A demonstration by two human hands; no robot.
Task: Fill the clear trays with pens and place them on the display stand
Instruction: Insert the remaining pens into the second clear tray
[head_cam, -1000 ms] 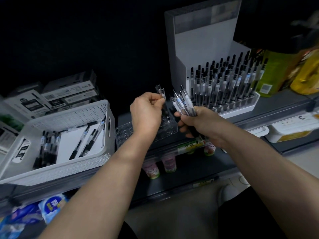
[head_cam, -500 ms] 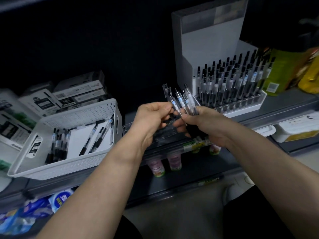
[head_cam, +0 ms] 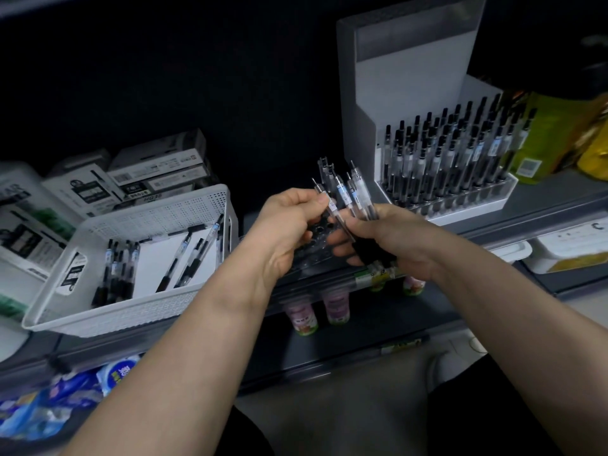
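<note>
My right hand [head_cam: 391, 240] grips a bunch of several clear pens [head_cam: 355, 195] with black grips, tips fanned upward. My left hand [head_cam: 286, 225] pinches one pen [head_cam: 329, 205] of that bunch near its upper end. Under both hands a clear tray [head_cam: 314, 245] with round holes lies on the shelf, mostly hidden by my fingers. The white display stand [head_cam: 411, 93] rises at the back right, and a tray full of upright pens [head_cam: 450, 156] sits on its lower step.
A white perforated basket [head_cam: 138, 225] at the left holds several loose pens and a white sheet. Pen boxes [head_cam: 158, 172] are stacked behind it. Small bottles [head_cam: 302, 319] stand on the shelf below. Green and yellow packets [head_cam: 552, 136] sit at the far right.
My left hand came across from above the clear tray to the bunch in my right hand and took hold of one pen. The view shifted slightly left.
</note>
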